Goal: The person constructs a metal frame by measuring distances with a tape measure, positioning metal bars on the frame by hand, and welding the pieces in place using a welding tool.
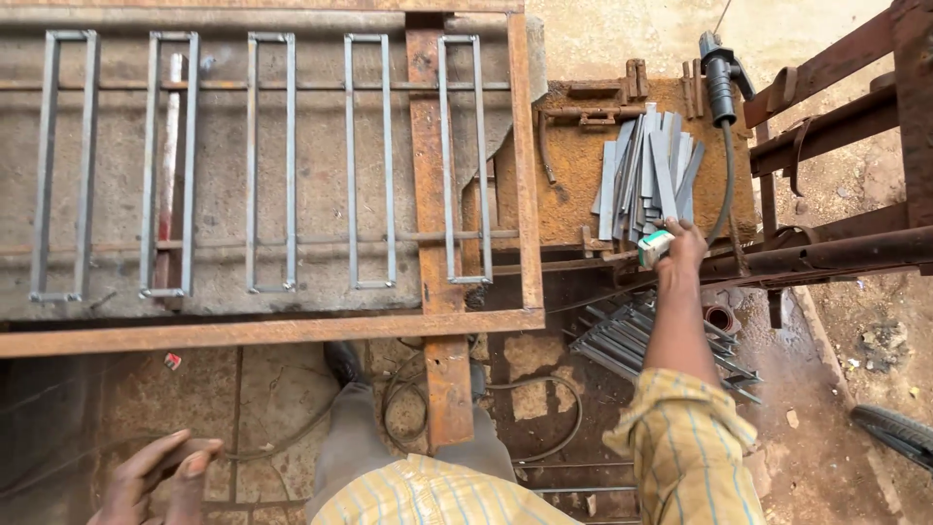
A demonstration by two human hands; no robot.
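My right hand (683,245) reaches forward to the front edge of a rusty work table (573,194) and grips a small white and green box-like object (654,247). Just beyond it lies a pile of short flat grey steel strips (648,175). A black electrode holder (720,83) with its cable rests at the table's right. My left hand (157,478) is low at the bottom left, fingers apart, holding nothing. A rusty steel frame (292,331) with several grey rectangular loops (272,165) lies in front of me.
More grey steel rods (661,345) are stacked on the ground under the table. Rusty beams (836,253) run along the right. A cable (544,428) loops over the stone floor near my legs. A black tyre edge (894,433) shows at the lower right.
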